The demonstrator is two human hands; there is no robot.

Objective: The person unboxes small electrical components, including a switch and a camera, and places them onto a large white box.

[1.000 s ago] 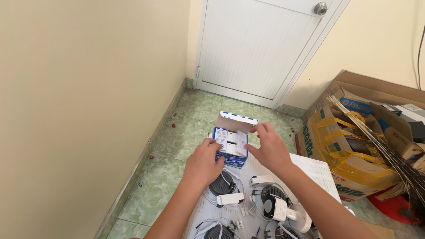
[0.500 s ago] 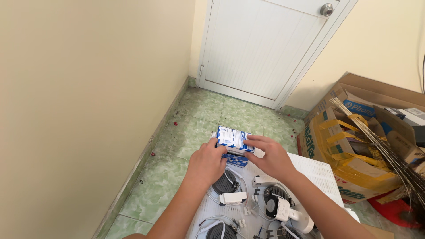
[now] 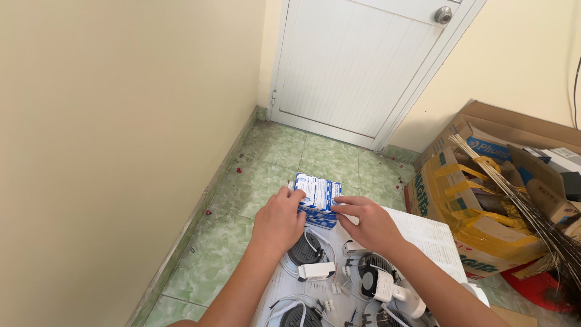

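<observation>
A: What have the hands got?

B: A small blue-and-white box (image 3: 318, 197). The left hand (image 3: 279, 222) has its fingers curled against the box's left end, thumb up near the top corner. The right hand (image 3: 368, 223) lies flatter, fingers stretched toward the box's right edge with the tips touching it. So both are on the box, pressing it from either side; neither is closed into a fist.

A: And where is the box sitting?

B: Just beyond the fingertips, between the two hands. I cannot tell if it rests on something or is lifted.

A: What is under the wrists?

B: A white sheet (image 3: 423, 239), and on it round black lamp fittings (image 3: 305, 249) with white wires. A white driver block (image 3: 316, 270) lies just below the left wrist; another fitting (image 3: 374, 275) sits under the right forearm.

A: Anything off to the sides?

B: Right of the right hand, well apart, a cardboard carton (image 3: 478, 200) with yellow tape and a broom (image 3: 520, 200) leaning in it. Beyond both hands, a white door (image 3: 357, 66) and the green tiled floor (image 3: 266, 169).
</observation>
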